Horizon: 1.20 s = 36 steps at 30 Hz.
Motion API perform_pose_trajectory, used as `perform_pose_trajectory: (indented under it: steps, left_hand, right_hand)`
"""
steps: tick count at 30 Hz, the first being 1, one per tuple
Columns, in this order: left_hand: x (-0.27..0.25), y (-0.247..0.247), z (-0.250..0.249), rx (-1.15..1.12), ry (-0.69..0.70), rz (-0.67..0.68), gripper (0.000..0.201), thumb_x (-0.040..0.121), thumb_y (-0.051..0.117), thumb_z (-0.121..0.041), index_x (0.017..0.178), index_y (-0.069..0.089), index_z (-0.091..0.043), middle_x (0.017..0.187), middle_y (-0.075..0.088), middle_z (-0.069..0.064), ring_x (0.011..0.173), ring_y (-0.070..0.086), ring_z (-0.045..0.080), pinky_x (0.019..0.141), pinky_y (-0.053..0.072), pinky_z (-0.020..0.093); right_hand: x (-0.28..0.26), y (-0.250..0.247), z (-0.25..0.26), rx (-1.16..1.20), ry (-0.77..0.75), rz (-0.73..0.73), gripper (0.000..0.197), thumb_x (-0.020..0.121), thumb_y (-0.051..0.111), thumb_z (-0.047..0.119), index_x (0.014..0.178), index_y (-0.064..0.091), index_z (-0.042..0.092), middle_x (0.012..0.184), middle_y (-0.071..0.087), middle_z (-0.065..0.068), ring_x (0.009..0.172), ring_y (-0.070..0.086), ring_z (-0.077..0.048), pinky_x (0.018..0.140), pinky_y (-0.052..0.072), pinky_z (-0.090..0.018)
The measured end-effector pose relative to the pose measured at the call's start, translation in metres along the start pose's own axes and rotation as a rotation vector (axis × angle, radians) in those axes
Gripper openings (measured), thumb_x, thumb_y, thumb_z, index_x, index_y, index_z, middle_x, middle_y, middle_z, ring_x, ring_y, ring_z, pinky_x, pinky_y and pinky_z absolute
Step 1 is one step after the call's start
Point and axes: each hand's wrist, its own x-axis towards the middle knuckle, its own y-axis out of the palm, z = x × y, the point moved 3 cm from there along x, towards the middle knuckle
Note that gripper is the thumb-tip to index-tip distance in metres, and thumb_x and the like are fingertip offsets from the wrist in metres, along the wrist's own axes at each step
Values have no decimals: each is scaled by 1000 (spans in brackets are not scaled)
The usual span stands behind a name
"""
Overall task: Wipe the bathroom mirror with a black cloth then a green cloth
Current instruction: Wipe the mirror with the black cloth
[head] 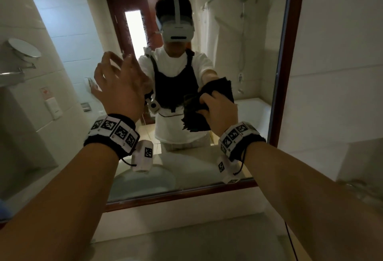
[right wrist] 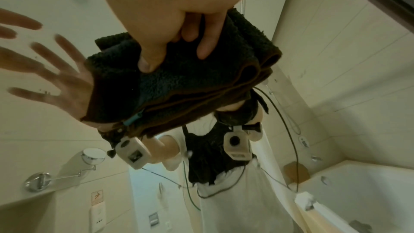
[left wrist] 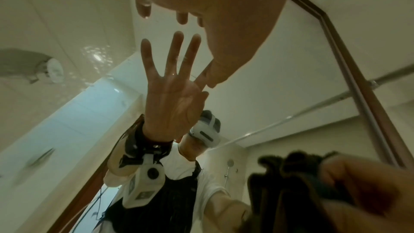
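The bathroom mirror (head: 244,57) fills most of your head view, its dark wooden frame (head: 290,74) running down at 3 o'clock and along the bottom at 6 o'clock. Your left hand (head: 119,86) is raised at about 10 o'clock from the centre of the glass, fingers spread and released, holding nothing; in the left wrist view the fingertips sit very near their own reflection, but whether they touch the glass cannot be told. Your right hand (head: 219,108) sits at about 4 o'clock from centre, thumb and fingers grasping the folded black cloth (head: 196,113), which is bunched against or just in front of the mirror.

Judging from this, the risk is smearing: a bare left palm on the glass would leave prints on the surface you are cleaning. The cloth is folded thick with loose lower layers hanging, so a slack grip could let a layer drop or only an edge contact the glass, leaving streaks. No green cloth shows in any view.
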Motion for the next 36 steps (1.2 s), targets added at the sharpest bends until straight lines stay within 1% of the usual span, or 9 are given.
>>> perform_pose_trajectory:
  steps: [4,9,12,14,19,23,27,32,36]
  left_hand:
    - [-12,9,-34,-7,105,9,78,81,71,-18,145,33,-41,161,15,7,145,17,35,106,29,67]
    - [-8,21,-66,18,127,-3,67,83,67,-24,140,37,-40,159,18,8,142,21,38,104,31,67]
    - [-8,24,-70,35,106,-24,67,80,68,-20,137,37,-38,156,22,9,140,24,40,100,35,66]
    - [-9,26,-71,45,104,-30,71,78,68,-16,137,36,-37,156,23,11,140,25,41,98,37,67]
    - [-8,27,-73,56,91,-24,77,73,70,-12,139,36,-34,158,21,13,141,23,42,100,36,66]
    - [-10,31,-73,62,80,-20,77,75,69,-9,140,35,-33,159,18,13,143,20,42,101,34,67]
    - [-12,33,-76,48,63,4,80,75,69,-8,142,32,-33,160,14,13,145,17,41,101,33,68]
    - [-10,30,-79,44,40,49,90,70,73,-5,144,31,-32,160,11,13,145,14,42,102,31,68]
    - [-11,24,-78,50,83,29,76,77,73,-16,138,33,-34,157,17,13,141,22,43,98,34,69]
  right_hand:
    - [14,-23,-22,35,34,-63,19,84,69,34,93,61,20,93,60,-2,82,60,-21,57,44,-29]
    - [54,-70,-49,49,57,-79,21,87,65,39,96,58,23,94,52,5,81,53,-15,66,36,-27]
    - [84,-108,-73,140,130,-212,26,84,69,38,100,61,20,100,58,0,86,50,-10,72,35,-25]
    - [96,-127,-86,178,168,-278,31,82,71,41,101,63,18,102,63,0,85,50,-8,69,35,-24]
    - [87,-115,-85,178,236,-297,30,85,69,41,102,60,17,98,54,4,86,47,-8,66,32,-25]
    - [62,-96,-91,170,287,-169,27,88,66,42,100,56,20,97,50,5,82,48,-11,60,31,-24]
    - [24,-74,-97,152,275,-100,27,87,67,39,101,55,19,101,56,-1,86,54,-17,67,43,-30]
    - [-11,-57,-101,83,279,19,25,88,64,34,103,53,17,104,53,-6,91,54,-25,65,40,-33]
    - [-11,-55,-103,56,251,58,24,88,63,32,103,51,17,105,52,-8,94,53,-28,68,46,-37]
